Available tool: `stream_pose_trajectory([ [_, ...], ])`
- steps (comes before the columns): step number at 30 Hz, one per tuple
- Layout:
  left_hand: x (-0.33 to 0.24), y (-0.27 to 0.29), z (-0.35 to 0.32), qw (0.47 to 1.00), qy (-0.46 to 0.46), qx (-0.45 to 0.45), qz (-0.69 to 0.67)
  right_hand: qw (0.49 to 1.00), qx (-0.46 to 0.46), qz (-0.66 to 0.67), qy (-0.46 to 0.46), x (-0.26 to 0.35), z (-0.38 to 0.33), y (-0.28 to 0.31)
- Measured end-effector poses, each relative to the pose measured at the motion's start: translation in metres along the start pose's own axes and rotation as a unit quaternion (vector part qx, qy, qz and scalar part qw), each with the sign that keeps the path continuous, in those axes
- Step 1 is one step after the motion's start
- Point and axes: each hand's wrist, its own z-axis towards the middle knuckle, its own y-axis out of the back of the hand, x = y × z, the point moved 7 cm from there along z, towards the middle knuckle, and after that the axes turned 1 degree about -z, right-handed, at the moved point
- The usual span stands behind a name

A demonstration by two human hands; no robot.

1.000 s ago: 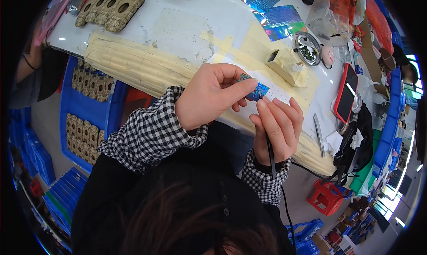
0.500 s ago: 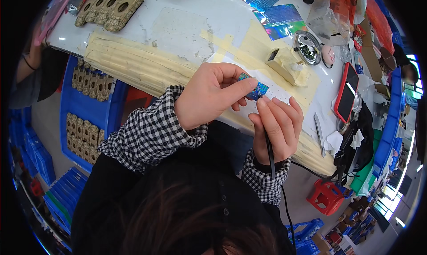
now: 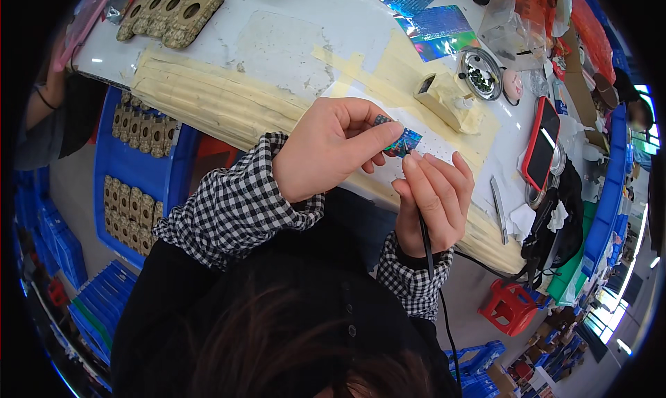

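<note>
Between its thumb and fingers, my left hand (image 3: pixel 340 145) pinches a small shiny blue holographic piece (image 3: pixel 411 141), held over the white paper near the table's edge. My right hand (image 3: pixel 438 200) is closed, fingertips at the piece's near right side. In it is a slim black corded tool (image 3: pixel 426 242), mostly hidden by the fingers; its cable runs down past my wrist. The tool's tip seems to touch or nearly touch the piece; I cannot tell which. Small dark specks dot the white paper (image 3: pixel 433 147) beneath.
A tape-wrapped block (image 3: pixel 451 101) and a round metal dish (image 3: pixel 481 75) with dark green bits stand beyond my hands. To the right lie a red-cased phone (image 3: pixel 540 145) and tweezers (image 3: pixel 499 207). Camouflage-patterned housings (image 3: pixel 173 13) sit far left, more in a blue tray (image 3: pixel 125 183). Holographic sheets (image 3: pixel 437 34) lie behind.
The holographic piece has tilted slightly, its sheen turning from blue to partly red. My right fingers and the black tool have shifted a little to the right. My left hand stays nearly still.
</note>
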Motion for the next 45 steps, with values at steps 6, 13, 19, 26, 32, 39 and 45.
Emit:
stream_pose_trajectory([
  [6,0.001,-0.001,0.0,1.0,0.004,0.005,0.005,0.998,-0.012,0.051,-0.027,-0.007,0.001,0.001],
  [13,0.001,0.0,0.0,1.0,0.01,0.008,0.002,0.99,-0.051,0.111,-0.073,-0.015,0.0,0.002],
  [19,0.002,0.001,0.0,1.0,0.009,0.004,0.003,0.986,-0.068,0.128,-0.085,-0.019,-0.002,0.004],
  [26,0.0,0.0,0.001,1.0,-0.002,0.004,-0.002,0.984,-0.079,0.111,-0.114,-0.029,-0.007,0.016],
  [32,-0.001,0.001,0.0,1.0,0.006,-0.009,0.005,0.993,-0.027,-0.013,-0.112,-0.043,-0.01,0.027],
  [39,-0.003,0.0,0.0,1.0,0.005,-0.011,0.011,0.99,0.016,-0.078,-0.121,-0.044,-0.01,0.023],
  [45,-0.002,0.001,-0.001,1.0,0.005,-0.017,0.02,0.99,0.023,-0.062,-0.128,-0.043,-0.011,0.019],
])
